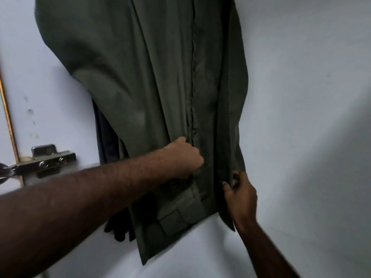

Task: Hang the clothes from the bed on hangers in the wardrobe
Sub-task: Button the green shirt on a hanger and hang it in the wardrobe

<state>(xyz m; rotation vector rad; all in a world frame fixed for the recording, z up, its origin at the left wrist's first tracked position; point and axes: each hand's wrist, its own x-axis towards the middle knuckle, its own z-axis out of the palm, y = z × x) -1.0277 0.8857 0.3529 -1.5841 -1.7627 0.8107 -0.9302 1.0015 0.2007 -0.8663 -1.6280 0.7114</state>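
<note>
**Both hands holding the hanging green shirt**

The shirt (156, 81) is hanging lengthwise against the pale wardrobe wall (301, 97), filling the upper middle of the view. Its long axis is running top to bottom and leaning slightly, with the lower end drifting left. The button placket (193, 77) is showing as a near-vertical seam right of centre, and the hem is pointing down. A folded sleeve with its cuff (178, 215) is lying across the lower front, just above the hem.

The left arm is reaching in from the lower left, stretching up and to the right across the frame with the forearm nearly straight. The left hand (185, 157) is curling into a fist with the knuckles facing right, bunching the shirt's fabric just left of the placket; it is gripping the shirt.

The right arm is coming up from the bottom right, rising steeply. The right hand (240, 195) is turning its back toward the camera, with thumb and fingertips closing on the shirt's right edge near the hem, pinching the cloth.

A dark garment (105, 137) is hanging behind the shirt, peeking out along its left side and below it.

A metal hinge (46, 159) is sitting on the wall at the left, well apart from the shirt.
</note>
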